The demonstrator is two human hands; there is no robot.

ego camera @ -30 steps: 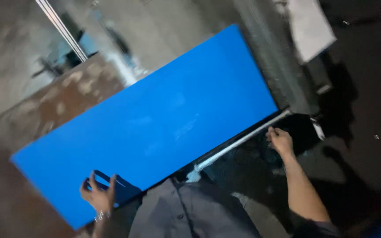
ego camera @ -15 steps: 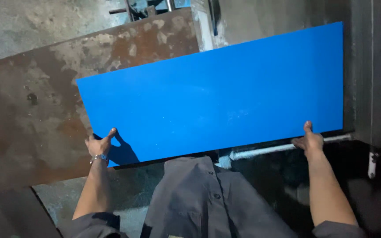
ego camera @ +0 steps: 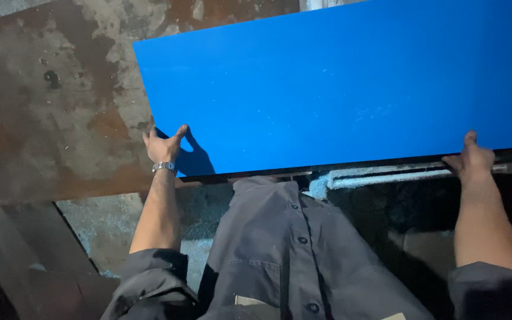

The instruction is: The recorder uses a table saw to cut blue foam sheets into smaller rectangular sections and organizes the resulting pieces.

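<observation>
A large blue panel (ego camera: 351, 83) fills most of what I see — a flat, smooth, matte rectangle with straight edges and sharp corners, faintly speckled with pale dust near its right half. Its long axis runs left to right across my body, tilted slightly so the right end sits higher in view and runs past the frame edge. It lies over a rusty metal table (ego camera: 48, 118), whose surface is mottled brown, orange and grey, pitted and flaking.

Below the panel's near edge runs a pale metal bar (ego camera: 386, 175), rough and crusted, lying parallel to that edge. My grey button-up work shirt (ego camera: 285, 255) shows beneath, soft and creased.

My left hand (ego camera: 164, 145) grips the panel's near-left corner, thumb up on the blue face, fingers curled under the edge. A silver wristwatch (ego camera: 164, 167) circles that wrist. My right hand (ego camera: 472, 159) holds the near edge well to the right, thumb pressed on top; the other fingers wrap below, out of sight.
</observation>
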